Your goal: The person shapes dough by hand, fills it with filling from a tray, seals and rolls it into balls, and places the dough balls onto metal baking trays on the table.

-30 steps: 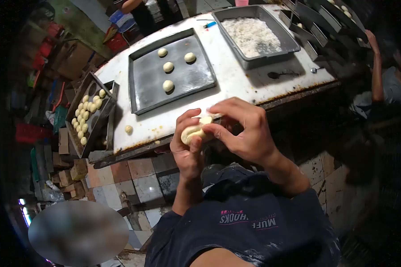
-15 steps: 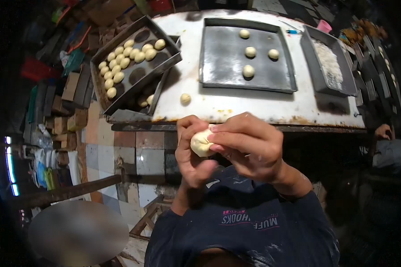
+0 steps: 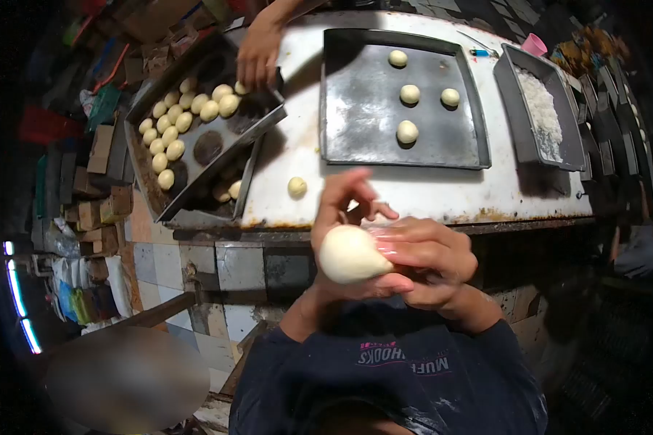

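Note:
A smooth, pale dough ball (image 3: 350, 255) is between my two hands, just in front of the table's near edge. My left hand (image 3: 341, 210) is wrapped partly behind it, with the upper fingers raised and the thumb side under the ball. On its right side, the dough narrows to a point where my right hand (image 3: 428, 257) pinches it. Beyond my hands, a metal tray (image 3: 355, 109) on the white table holds several dough balls. One more dough ball (image 3: 297, 187) lies on the table left of my hands.
A co-worker's hand (image 3: 260, 54) reaches over a dark tray (image 3: 149, 192) with many dough balls at the left, stacked on another tray. A grey bin (image 3: 519, 123) of white crumbly material, a pink cup (image 3: 534, 45) and a blue lighter-like object (image 3: 480, 53) are at the right.
The view has turned, bringing the left trays closer. The dough in my hands now looks rounder and smoother, its pinched side turned right. A co-worker's hand has come in over the left tray.

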The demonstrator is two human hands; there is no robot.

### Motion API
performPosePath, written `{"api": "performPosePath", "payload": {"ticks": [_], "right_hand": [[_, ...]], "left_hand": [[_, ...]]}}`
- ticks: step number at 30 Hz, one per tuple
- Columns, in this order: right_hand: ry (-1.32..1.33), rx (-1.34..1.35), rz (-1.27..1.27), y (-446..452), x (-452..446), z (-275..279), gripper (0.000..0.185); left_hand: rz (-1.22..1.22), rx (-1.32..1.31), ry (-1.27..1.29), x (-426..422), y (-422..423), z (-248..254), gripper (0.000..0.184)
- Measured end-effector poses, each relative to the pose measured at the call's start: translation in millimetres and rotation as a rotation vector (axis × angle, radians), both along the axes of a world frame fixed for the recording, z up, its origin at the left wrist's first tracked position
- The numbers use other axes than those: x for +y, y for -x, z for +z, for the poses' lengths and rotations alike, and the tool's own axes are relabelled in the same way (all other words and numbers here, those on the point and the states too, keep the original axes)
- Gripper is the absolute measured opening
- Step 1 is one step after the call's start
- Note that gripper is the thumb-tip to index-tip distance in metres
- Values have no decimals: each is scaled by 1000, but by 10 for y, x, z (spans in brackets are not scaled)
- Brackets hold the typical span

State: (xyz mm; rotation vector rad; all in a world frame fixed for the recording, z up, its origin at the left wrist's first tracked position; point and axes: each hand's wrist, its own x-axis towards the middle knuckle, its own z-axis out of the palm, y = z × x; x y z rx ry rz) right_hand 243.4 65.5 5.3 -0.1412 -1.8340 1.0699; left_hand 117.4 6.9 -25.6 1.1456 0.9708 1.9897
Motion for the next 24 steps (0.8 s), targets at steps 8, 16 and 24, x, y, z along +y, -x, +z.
{"api": "performPosePath", "payload": {"ticks": [8,16,24], "right_hand": [[23,-395,-287,-725,907,-256,27],[42,-517,-91,-1042,1581,-873,27],[-87,-996,-292,-921,2444,-1707,55]], "left_hand": [[121,506,227,1047,-351,-739,31],[-299,51,529,1494,-1029,-1299,17],[-274,65,764,1256,-190,-977,38]]}}
